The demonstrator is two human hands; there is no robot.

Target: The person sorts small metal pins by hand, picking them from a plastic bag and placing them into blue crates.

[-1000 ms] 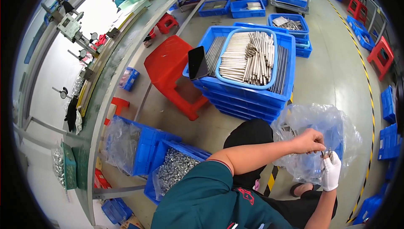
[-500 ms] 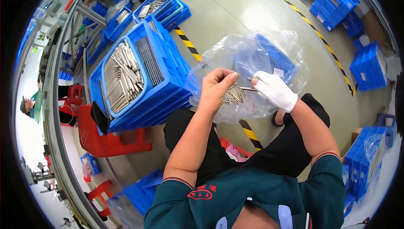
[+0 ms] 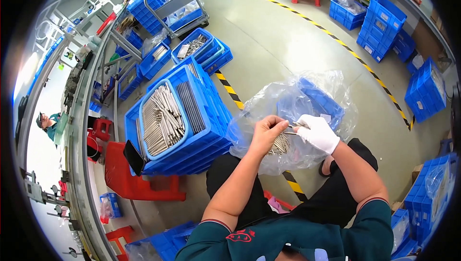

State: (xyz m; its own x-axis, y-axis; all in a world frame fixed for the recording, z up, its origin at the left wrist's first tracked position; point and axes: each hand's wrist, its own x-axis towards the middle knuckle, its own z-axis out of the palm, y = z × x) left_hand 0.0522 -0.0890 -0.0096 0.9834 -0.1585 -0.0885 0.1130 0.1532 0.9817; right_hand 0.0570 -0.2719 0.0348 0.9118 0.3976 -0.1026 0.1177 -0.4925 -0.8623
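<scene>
My bare left hand [image 3: 269,135] is closed in a pinch, its fingertips at the left end of a thin metal rod [image 3: 290,133]; what lies between them is too small to make out. My right hand [image 3: 318,133], in a white glove, grips that rod from the other side. A second small metal piece shows by the gloved fingertips. Below both hands, a pile of short metal rods [image 3: 279,145] lies in a clear plastic bag [image 3: 249,117] that is spread open over a blue bin [image 3: 319,100].
At my left, stacked blue crates [image 3: 192,141] carry a light-blue tray [image 3: 183,125] of metal rods. A red stool [image 3: 120,174] stands beside them. Yellow-black tape [image 3: 345,47] crosses the floor. More blue crates [image 3: 379,28] stand at right, and a trolley [image 3: 180,6] farther back.
The view has tilted up, so the scene sits lower and farther right. My left hand has moved closer to the gloved right hand, its fingertips now at the rod's end.
</scene>
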